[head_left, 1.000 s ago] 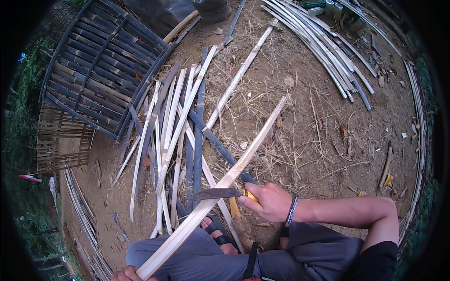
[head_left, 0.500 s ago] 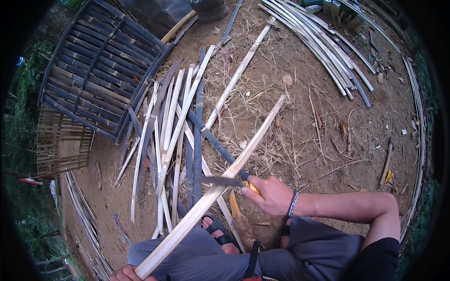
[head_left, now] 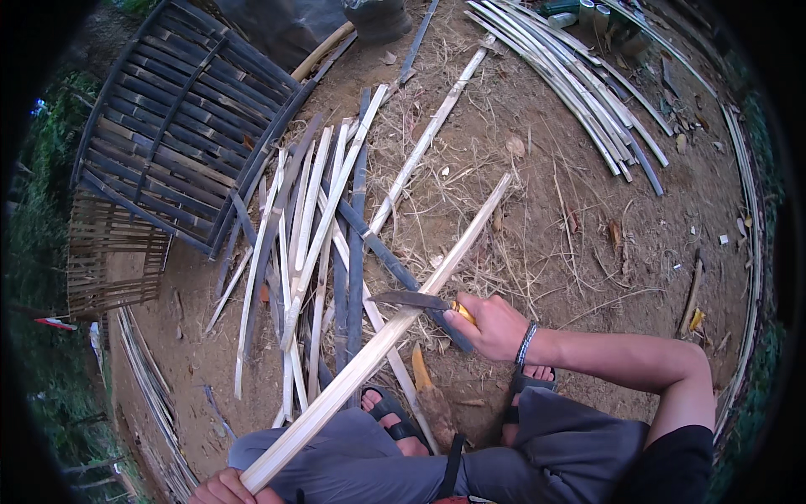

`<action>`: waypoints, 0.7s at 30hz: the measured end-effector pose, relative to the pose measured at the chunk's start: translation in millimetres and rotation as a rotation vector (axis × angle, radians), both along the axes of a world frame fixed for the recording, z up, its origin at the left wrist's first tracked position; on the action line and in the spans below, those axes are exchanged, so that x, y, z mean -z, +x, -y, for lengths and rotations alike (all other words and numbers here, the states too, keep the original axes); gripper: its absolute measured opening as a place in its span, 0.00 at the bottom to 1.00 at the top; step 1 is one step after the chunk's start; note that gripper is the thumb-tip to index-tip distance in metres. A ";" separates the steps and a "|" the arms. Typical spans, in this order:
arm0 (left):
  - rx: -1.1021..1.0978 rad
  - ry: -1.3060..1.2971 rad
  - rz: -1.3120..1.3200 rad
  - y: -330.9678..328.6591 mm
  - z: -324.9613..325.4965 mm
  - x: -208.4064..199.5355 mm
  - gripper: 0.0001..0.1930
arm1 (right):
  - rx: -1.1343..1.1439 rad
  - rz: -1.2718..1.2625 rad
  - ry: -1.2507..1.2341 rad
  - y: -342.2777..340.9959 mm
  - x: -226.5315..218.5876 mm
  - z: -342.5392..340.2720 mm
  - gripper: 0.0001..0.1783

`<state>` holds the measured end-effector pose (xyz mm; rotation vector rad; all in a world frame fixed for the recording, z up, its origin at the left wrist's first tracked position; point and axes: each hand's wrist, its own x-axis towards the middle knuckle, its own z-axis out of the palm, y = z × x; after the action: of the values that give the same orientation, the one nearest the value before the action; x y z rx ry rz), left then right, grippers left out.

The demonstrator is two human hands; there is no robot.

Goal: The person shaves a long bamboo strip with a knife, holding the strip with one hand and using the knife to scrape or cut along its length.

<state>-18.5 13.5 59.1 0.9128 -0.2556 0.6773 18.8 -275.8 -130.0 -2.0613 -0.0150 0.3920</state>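
A pale bamboo strip (head_left: 366, 363) runs slantwise across my lap, from lower left up to the right. My left hand (head_left: 228, 489) is closed round its near end at the lower edge. In my right hand (head_left: 494, 328) is a knife (head_left: 411, 299) with a yellow handle, its dark curved blade pointing left and lying across the strip about midway along. My right fingers wrap the handle. The strip's far end sticks out over the ground beyond the knife.
Dark and pale bamboo strips (head_left: 315, 227) lie heaped left of centre. A slatted bamboo panel (head_left: 176, 118) stands at the far left. Another bundle of pale strips (head_left: 579, 84) lies far right, near some bottles (head_left: 601, 18). Dry shavings (head_left: 470, 168) litter the dirt. My sandalled feet (head_left: 395, 420) are close by.
The knife has moved along the strip, away from me and slightly right, with my right hand. My left hand and the strip have barely shifted.
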 end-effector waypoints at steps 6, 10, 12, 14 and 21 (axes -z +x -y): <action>0.033 -0.003 -0.008 -2.7 3.4 -2.6 0.21 | -0.038 -0.007 0.041 -5.8 -2.4 -2.1 0.22; -0.019 0.017 -0.014 -1.6 1.4 -2.1 0.21 | 0.027 0.004 0.033 -9.4 3.4 -9.0 0.21; -0.001 0.008 -0.009 -3.0 1.4 -1.4 0.21 | -0.085 0.092 -0.005 -14.4 0.7 -8.8 0.20; 0.024 -0.001 0.004 -2.5 1.3 -1.1 0.21 | -0.115 0.115 -0.023 -10.6 3.8 -4.1 0.20; 0.010 -0.011 -0.030 -2.8 1.1 -2.5 0.21 | -0.079 0.138 -0.017 -16.1 9.1 -10.1 0.21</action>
<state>-21.3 12.4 61.6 0.9101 -0.2298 0.6545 2.8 -265.7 -139.1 -2.1054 -0.1776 0.2987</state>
